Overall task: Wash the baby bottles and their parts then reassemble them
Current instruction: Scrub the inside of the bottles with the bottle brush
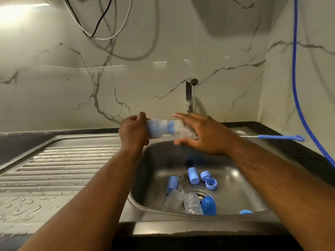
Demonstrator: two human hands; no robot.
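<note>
Left hand (pixel 133 132) is gripping the baby bottle (pixel 160 129) by its blue end, fingers curled round it. Right hand (pixel 203 134) is cradling the clear body, fingers straight, thumb underneath. Markings are too blurred to read.

A home kitchen: steel sink (pixel 181 217) with drainboard (pixel 63 160), tap (pixel 189 95), marble backsplash (pixel 54 87).

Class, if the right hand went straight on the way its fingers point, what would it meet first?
Probably the blue ring on the bottle, since the right hand points left along it; beyond, the left hand grips the cap end. Depth is unclear.
</note>
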